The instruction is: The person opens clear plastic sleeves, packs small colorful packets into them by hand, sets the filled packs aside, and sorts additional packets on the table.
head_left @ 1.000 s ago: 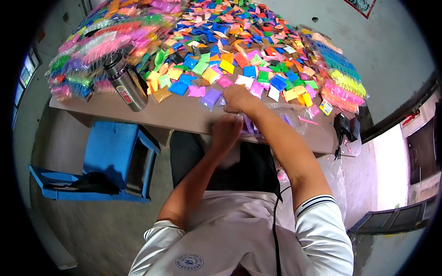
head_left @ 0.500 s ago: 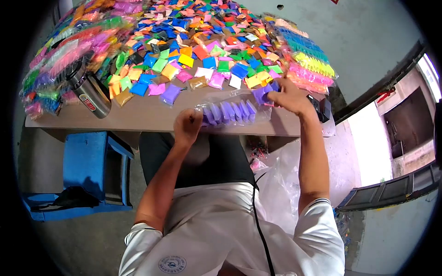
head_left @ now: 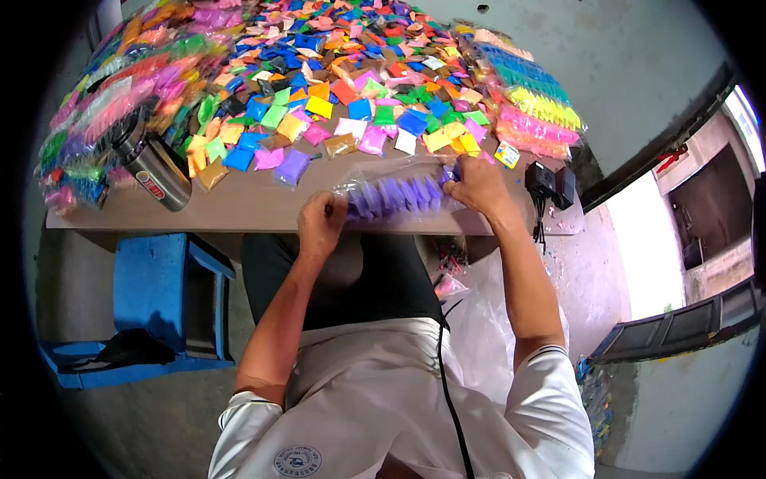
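A clear plastic bag (head_left: 395, 195) with a row of several purple packets inside lies along the table's front edge. My left hand (head_left: 322, 219) is closed on the bag's left end. At its right end, my right hand (head_left: 476, 183) pinches a purple packet (head_left: 452, 173) against the bag's end. Behind the bag, a loose purple packet (head_left: 293, 167) lies at the front of a large heap of coloured packets (head_left: 343, 108).
On the table (head_left: 255, 211) stand a steel flask (head_left: 159, 176) at the left and black adapters with cables (head_left: 550, 184) at the right. Bagged packets (head_left: 535, 104) lie at both sides. A blue chair (head_left: 152, 283) is at lower left.
The view has shifted right since the first frame. My right hand went right, showing a purple packet, then came back left to the bag's right end. My left hand stays at the left end.
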### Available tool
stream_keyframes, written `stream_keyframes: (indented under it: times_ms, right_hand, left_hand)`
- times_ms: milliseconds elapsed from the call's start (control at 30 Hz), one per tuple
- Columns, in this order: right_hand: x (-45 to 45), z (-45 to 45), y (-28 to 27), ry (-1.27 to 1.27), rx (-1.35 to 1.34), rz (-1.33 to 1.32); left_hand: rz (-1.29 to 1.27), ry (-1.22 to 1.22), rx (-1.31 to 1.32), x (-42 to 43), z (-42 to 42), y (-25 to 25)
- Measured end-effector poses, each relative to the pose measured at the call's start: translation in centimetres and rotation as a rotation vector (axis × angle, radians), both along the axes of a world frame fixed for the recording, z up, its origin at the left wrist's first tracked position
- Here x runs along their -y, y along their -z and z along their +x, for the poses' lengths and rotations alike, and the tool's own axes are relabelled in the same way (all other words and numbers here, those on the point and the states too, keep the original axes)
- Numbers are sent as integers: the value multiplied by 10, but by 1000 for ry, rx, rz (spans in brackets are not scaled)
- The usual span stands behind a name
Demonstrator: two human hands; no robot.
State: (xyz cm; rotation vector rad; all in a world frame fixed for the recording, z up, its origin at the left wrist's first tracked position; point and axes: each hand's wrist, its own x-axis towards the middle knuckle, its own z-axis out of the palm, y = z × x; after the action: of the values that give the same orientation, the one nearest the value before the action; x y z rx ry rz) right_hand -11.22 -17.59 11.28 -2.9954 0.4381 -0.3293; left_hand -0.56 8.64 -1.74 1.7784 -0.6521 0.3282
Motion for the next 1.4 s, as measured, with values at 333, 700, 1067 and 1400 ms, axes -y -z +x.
stream_keyframes:
  times_ms: [333,700,1067,1400]
  right_hand:
    - [14,9,-2,26,-124,225]
    - [3,15,-6,117,-80,261]
    - [1,19,7,94,139,164]
    - [7,5,8,107,-134,52]
  left_hand:
    - [3,0,37,-2,-3,-6]
    - [14,-23,42,-2,-3,-4]
    - [41,-17,32,-3,-3,-5]
    - [59,3,29,-4,-5,-7]
